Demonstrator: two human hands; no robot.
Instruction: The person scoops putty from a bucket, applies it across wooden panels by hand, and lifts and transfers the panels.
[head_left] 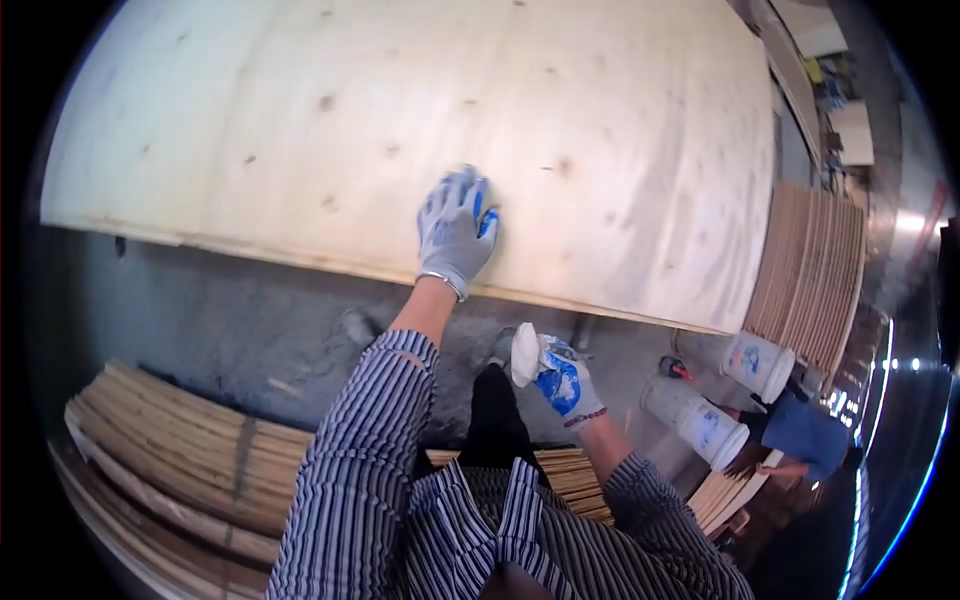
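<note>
A large pale plywood sheet with scattered knots and darker streaks spans the upper view. My left hand, in a grey glove with blue patches, lies on the sheet near its front edge, fingers stretched out and holding nothing. Below that edge, my right hand wears a similar glove smeared with white. Its fingers are closed around a white, putty-like lump, held clear of the sheet. Whether a tool is under the lump I cannot tell.
Stacked boards lie at the lower left, and another stack stands right of the sheet. Two white buckets are on the right. Beyond them is another person in a blue shirt. Grey floor shows below the sheet.
</note>
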